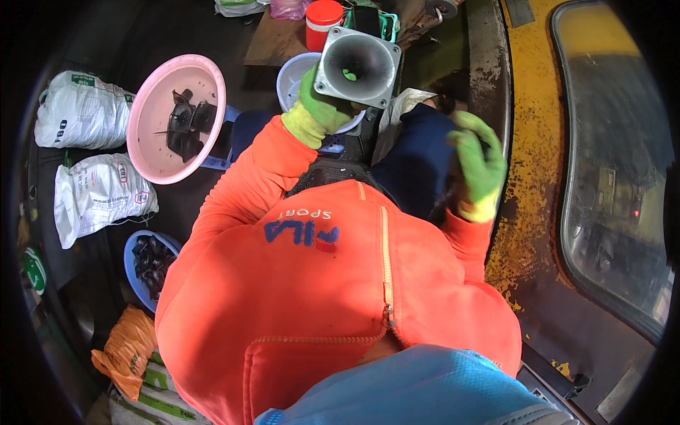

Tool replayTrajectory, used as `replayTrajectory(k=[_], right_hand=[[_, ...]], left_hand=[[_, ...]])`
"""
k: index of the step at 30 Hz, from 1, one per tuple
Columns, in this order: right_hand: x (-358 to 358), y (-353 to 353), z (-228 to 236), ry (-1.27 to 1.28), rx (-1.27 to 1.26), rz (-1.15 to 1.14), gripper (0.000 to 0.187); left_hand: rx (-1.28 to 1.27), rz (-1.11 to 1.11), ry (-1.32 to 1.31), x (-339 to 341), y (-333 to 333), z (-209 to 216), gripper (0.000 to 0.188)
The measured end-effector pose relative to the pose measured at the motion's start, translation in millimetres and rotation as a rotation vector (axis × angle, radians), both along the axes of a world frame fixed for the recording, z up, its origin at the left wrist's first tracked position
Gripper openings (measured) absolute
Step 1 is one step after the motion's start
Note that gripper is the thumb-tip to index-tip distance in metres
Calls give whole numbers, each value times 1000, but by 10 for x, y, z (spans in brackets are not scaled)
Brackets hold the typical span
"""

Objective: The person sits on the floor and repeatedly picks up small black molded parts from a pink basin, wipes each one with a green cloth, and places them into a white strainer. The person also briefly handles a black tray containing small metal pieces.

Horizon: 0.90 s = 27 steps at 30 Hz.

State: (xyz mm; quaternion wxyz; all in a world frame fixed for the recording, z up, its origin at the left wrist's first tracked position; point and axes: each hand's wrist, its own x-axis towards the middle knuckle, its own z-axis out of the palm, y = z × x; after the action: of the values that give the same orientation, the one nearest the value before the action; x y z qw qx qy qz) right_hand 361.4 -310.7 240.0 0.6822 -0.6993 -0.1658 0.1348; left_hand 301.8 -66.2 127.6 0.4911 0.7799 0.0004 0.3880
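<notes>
My left hand (318, 106), in a green and yellow glove, grips a speaker horn (338, 79) by its left side. The horn has a grey square flange with corner holes and a dark, round mouth narrowing inward. A bit of green shows through its throat. Behind and below it is a light blue basin (287, 79), largely covered by the hand and horn. My right hand (479, 159), gloved the same way, is raised beside my dark blue trouser leg (418, 152). Its fingers are loosely bent and apart, slightly blurred, with nothing seen in them.
A pink basin (145, 152) at the left holds several black parts. White sacks (85, 113) stand beyond it, and a blue tub (130, 265) of dark pieces sits nearer. A red-lidded jug (324, 32) is on a board ahead. Rusty yellow machine panelling (531, 177) rises close on the right.
</notes>
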Motion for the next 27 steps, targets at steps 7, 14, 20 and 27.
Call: replayTrajectory(k=[7, 14, 20, 27], right_hand=[[23, 654, -422, 123, 24, 201, 38], [69, 735, -588, 581, 522, 342, 19], [43, 657, -540, 558, 272, 274, 31], [136, 561, -780, 765, 212, 374, 33]], left_hand=[[-570, -3, 98, -45, -289, 311, 69], [101, 155, 26, -204, -225, 569, 69], [395, -26, 81, -134, -58, 623, 61], [-287, -122, 226, -200, -172, 670, 48]])
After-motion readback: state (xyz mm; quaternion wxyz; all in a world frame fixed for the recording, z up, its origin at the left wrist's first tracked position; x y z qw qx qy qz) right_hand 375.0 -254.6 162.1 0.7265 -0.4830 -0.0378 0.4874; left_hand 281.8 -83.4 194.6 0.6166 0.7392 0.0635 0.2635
